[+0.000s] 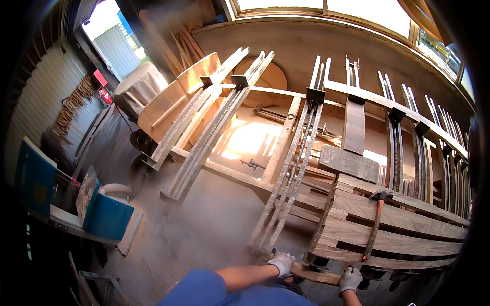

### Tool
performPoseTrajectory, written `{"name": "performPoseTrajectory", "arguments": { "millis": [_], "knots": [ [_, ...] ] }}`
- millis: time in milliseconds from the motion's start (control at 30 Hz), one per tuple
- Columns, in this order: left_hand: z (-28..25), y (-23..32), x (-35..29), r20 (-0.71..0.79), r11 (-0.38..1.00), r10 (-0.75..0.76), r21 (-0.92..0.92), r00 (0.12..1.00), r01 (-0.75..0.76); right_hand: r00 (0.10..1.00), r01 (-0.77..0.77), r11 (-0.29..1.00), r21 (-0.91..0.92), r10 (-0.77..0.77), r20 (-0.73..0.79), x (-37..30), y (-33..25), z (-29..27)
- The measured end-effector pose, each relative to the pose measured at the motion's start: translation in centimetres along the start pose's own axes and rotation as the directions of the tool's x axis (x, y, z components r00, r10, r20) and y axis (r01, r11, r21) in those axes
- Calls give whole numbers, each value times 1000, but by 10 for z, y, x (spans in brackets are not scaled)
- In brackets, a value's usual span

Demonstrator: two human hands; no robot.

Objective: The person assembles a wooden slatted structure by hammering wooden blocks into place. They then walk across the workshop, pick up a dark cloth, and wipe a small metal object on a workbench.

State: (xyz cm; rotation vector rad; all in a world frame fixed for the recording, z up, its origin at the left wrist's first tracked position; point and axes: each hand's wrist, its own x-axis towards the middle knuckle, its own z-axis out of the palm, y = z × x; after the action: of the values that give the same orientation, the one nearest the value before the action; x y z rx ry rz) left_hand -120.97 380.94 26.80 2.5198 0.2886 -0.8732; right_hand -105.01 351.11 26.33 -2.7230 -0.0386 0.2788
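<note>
A short wooden board [317, 275] lies between my two gloved hands at the front edge of the clamping rack. My left hand [282, 263] is closed round its left part, beside the lower end of a long bar clamp [293, 176]. At the board's right end, my right hand [350, 280] is closed on it. Just beyond is a slatted wooden panel [388, 224], resting on the rack. A hammer [376, 224] lies across the slats, head away from me. A dark wood block [349, 163] sits past the panel's far left corner.
More bar clamps [217, 135] stand along the wooden rack [235, 173], left and right. A blue machine [104, 217] stands on the floor at left. Plywood sheets [163, 109] and a covered object [139, 89] are at the far left. Windows [367, 13] line the back wall.
</note>
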Motion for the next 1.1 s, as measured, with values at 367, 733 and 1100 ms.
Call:
{"name": "performPoseTrajectory", "arguments": {
  "millis": [367,733,1100],
  "knots": [
    [22,3,-9,-5,993,-58,-99,998,57,987,161,978,-129,-162,10,4,-17,-21],
    [28,1,-37,17,985,-24,-172,1000,27,980,197,969,-147,-192,50,20,-15,-13],
    [35,-14,-35,31,993,39,-115,999,-36,1000,3,968,-250,-4,-3,20,-15,-8]
  ]
}}
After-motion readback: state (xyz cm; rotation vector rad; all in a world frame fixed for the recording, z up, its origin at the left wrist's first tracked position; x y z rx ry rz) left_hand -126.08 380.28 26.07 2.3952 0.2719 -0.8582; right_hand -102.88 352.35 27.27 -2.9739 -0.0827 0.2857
